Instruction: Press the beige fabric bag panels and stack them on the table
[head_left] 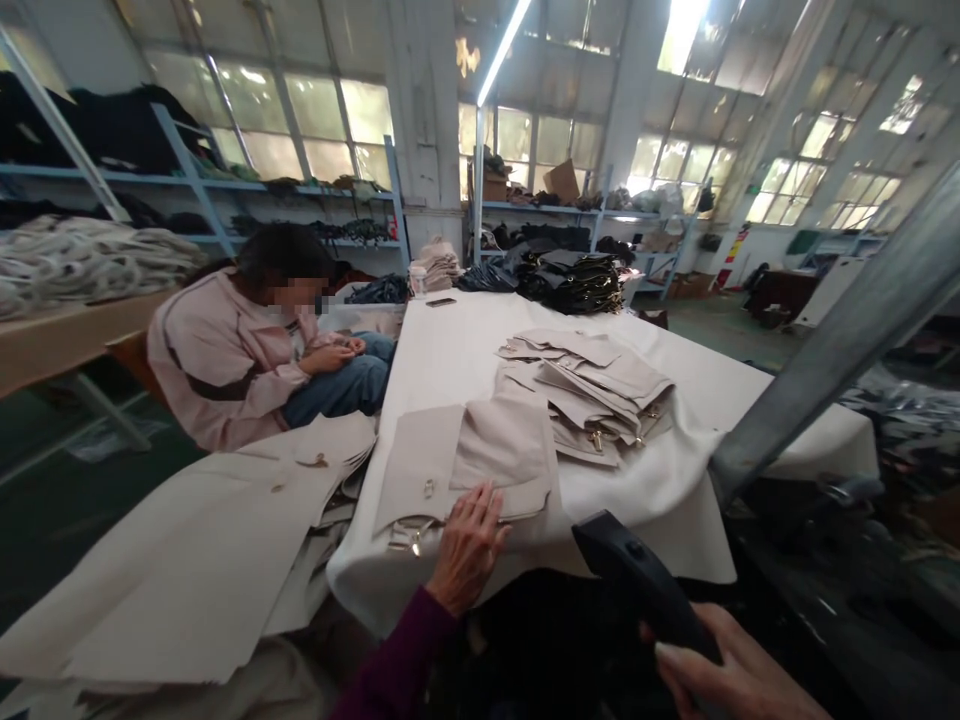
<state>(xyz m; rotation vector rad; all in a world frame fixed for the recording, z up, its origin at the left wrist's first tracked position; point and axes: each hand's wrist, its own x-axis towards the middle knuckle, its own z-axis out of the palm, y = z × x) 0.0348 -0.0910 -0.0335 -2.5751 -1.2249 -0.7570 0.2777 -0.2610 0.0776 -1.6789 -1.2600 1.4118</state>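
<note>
My left hand (471, 545), below a purple sleeve, lies flat with fingers stretched out on the near edge of a beige bag piece (499, 450). That piece has a small metal fitting (429, 488) on its face and metal clasps (405, 537) at its near left corner. In my right hand (724, 655) is a black handheld tool (645, 575), its blunt end angled up and left towards the table edge. The tool is apart from the bag piece, and its exact kind is unclear. Behind lies a pile of similar beige pieces (585, 385) with gold-coloured hardware.
A white-covered table (442, 350) carries the pieces, a phone (441, 302) and dark stacked goods (570, 275). Large beige panels (202, 540) are heaped at left, near a seated person (225, 350). A slanting metal post (832, 340) stands at right.
</note>
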